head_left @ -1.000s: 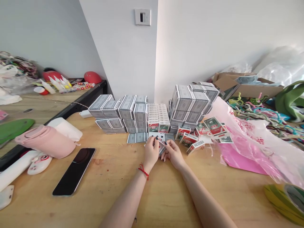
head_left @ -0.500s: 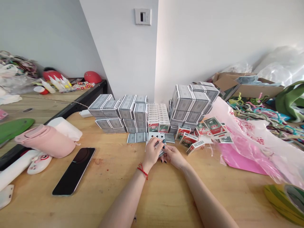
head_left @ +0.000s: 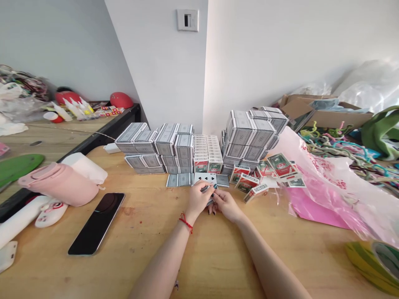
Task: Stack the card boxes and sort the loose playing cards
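Note:
My left hand point(head_left: 198, 200) and my right hand point(head_left: 227, 204) meet over the table, fingers closed around playing cards point(head_left: 210, 202) that they mostly cover. Just beyond the fingertips shows a spade card point(head_left: 205, 178), face up. Grey-backed cards point(head_left: 180, 180) lie flat to its left, and more point(head_left: 222, 180) to its right. Behind them stand two columns of small card boxes point(head_left: 201, 166). Blocks built of grey-backed cards rise on the left point(head_left: 143, 143) and, taller, on the right point(head_left: 249, 137). Several red-and-green card boxes point(head_left: 247, 182) lean loosely right of my hands.
At left are a black phone point(head_left: 96, 224), a pink cup point(head_left: 62, 185) and a white roll point(head_left: 85, 168). Pink plastic sheeting point(head_left: 321, 191) covers the right side, with yellow tape point(head_left: 369, 265) nearer me. Farther back stand a cardboard box point(head_left: 327, 116) and coloured pipe-like strands point(head_left: 336, 145).
Both hands have shifted very slightly left and stay closed together on the cards. The view has tilted a little; the stacks and boxes stand as before.

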The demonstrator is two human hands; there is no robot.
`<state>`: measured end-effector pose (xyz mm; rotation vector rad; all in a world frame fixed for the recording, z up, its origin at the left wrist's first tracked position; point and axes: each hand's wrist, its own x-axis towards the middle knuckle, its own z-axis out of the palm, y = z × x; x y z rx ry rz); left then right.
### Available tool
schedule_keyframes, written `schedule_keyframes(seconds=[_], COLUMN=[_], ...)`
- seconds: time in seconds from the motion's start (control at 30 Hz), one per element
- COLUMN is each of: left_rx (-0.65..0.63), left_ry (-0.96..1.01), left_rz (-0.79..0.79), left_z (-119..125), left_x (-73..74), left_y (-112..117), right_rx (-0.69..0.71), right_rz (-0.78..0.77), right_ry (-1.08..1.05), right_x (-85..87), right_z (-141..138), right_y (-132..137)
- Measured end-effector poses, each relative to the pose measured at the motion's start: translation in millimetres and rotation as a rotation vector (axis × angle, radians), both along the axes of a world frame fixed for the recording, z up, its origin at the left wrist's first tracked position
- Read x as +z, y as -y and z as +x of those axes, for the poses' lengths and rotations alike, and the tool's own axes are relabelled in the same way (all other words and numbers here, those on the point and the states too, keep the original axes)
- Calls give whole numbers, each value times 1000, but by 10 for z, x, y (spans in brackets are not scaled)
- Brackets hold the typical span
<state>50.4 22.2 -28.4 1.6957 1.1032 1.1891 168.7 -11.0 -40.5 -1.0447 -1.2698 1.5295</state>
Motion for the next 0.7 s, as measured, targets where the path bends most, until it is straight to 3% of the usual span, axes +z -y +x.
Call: schedule_keyframes(seconds=[0.23,0.7], left_rx=[17,-39], left_ry=[-52,60], left_rz=[-10,-157], left_z=[-4,-47], left_x=[-13,-94], left_y=[-2,-55], right_rx=[-19,-36], right_rz=[8,16], right_ry=[34,-5], right_x=[15,20], right_z=[-19,-37], right_y=[7,23])
